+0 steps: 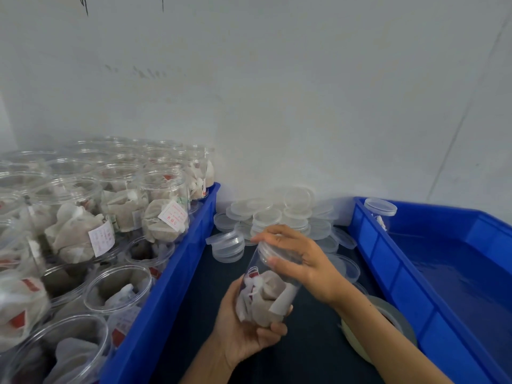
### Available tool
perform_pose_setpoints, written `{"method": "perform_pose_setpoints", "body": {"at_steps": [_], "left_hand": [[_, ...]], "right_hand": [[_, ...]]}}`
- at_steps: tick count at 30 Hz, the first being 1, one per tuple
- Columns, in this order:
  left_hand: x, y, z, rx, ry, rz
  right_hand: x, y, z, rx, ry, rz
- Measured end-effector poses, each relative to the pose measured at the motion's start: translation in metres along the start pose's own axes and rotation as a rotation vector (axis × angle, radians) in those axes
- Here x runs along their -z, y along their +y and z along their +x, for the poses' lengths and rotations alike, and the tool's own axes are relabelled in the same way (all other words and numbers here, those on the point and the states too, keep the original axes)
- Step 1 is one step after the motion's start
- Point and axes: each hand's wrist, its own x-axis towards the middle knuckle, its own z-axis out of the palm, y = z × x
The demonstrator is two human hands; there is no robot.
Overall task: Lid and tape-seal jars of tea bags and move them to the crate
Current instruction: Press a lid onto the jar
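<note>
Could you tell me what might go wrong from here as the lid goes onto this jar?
The jar is held tilted in mid-air by the left hand, so it might slip under the right hand working the lid. The lid could seat crooked. The right forearm lies over the tape roll and may knock it.

**Red print on tea bag tags, too blurred to read**

No text can be read clearly. Inside the open jars point(166, 206) in the left crate point(177, 273), two white paper tags carry small red print. One tag point(172, 216) shows a few larger red characters with finer lines beside them; the other tag point(101, 239) shows rows of tiny red print. Neither is legible. Other tea bags show red patches without readable marks.
</note>
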Motion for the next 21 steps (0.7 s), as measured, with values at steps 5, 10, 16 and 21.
{"method": "perform_pose_setpoints", "body": {"at_steps": [5,10,16,21], "left_hand": [[-0.002,-0.007,0.009,-0.547,0.393,0.484],[0.007,-0.004,0.008,-0.903,0.513,0.861],[0.000,0.005,0.003,-0.356,0.387,0.491],[0.007,0.010,0.006,-0.249,0.369,0.414]], "right_hand": [[-0.020,0.005,0.000,-0.188,0.283,0.151],[-0.037,0.007,-0.010,-0.422,0.391,0.258],[-0.013,0.018,-0.014,-0.119,0.136,-0.128],[-0.011,0.028,-0.015,0.003,0.090,-0.240]]}}
